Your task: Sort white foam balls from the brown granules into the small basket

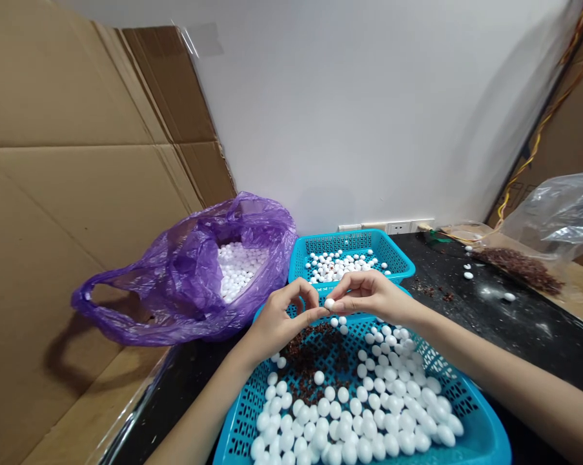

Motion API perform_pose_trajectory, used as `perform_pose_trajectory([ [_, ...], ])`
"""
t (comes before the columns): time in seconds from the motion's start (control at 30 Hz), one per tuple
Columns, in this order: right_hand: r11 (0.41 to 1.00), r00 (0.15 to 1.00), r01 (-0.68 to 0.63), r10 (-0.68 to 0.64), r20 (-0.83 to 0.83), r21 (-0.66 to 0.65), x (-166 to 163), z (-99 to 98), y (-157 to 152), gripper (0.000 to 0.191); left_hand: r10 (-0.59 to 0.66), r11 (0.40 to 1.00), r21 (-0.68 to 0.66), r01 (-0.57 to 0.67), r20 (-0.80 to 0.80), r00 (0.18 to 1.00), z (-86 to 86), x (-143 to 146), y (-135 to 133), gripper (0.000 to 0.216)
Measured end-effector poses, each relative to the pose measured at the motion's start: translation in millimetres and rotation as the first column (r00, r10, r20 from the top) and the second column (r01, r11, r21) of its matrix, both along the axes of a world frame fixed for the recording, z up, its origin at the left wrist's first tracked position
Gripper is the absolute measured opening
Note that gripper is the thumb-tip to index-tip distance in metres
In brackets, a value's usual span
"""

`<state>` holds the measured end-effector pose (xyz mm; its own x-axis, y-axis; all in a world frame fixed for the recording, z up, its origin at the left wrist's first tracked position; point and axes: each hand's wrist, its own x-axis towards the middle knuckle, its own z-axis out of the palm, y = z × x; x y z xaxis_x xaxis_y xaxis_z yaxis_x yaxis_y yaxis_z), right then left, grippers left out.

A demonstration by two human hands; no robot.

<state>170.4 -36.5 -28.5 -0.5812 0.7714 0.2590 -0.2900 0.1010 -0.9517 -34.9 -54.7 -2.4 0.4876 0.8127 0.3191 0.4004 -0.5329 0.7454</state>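
My left hand (pixel 282 318) and my right hand (pixel 368 294) meet above the near blue basket (pixel 485 431), fingers pinched together on one small white ball (pixel 328 303). The basket below holds several white balls (pixel 368 420) and a patch of dark red-brown bits (pixel 315 355). A second blue basket (pixel 398 255) stands just behind my hands with more white balls in it.
A purple plastic bag (pixel 189 271) full of white balls sits at the left against flattened cardboard (pixel 78 194). At the right lies a clear bag (pixel 557 213) by a heap of brown bits (pixel 518 266). Loose balls dot the black table (pixel 514 323).
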Motion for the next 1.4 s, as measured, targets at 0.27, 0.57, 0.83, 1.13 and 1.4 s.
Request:
perform_pose_trajectory([
  [0.27, 0.993, 0.988, 0.115, -0.118, 0.103, 0.034, 1.1, -0.6, 4.8, 0.019, -0.026, 1.0, 0.013, 0.028, -0.115, 0.993, -1.0, -1.1, 0.4, 0.024],
  [0.57, 0.857, 0.871, 0.49, -0.489, 0.047, -0.163, 8.5, -3.3, 18.2, 0.038, -0.036, 0.999, 0.008, 0.039, -0.179, 0.983, -3.7, -1.8, 1.3, 0.026],
  [0.83, 0.938, 0.923, 0.346, -0.346, 0.169, 0.034, 4.7, -6.5, 13.8, 0.021, -0.137, 0.991, -0.054, 0.126, -0.336, 0.932, -3.2, -0.7, 0.3, 0.018],
  [1.13, 0.857, 0.666, -0.199, -0.238, 0.707, 0.476, 6.7, -4.7, -2.6, 0.006, -0.229, 0.972, -0.068, 0.226, -0.494, 0.839, -9.6, -6.8, 2.6, 0.015],
  [1.4, 0.858, 0.521, -0.266, -0.257, 0.814, 0.44, 5.9, -2.8, -5.1, 0.008, -0.217, 0.976, -0.102, 0.192, -0.539, 0.814, -14.7, -9.7, 2.1, 0.012],
])
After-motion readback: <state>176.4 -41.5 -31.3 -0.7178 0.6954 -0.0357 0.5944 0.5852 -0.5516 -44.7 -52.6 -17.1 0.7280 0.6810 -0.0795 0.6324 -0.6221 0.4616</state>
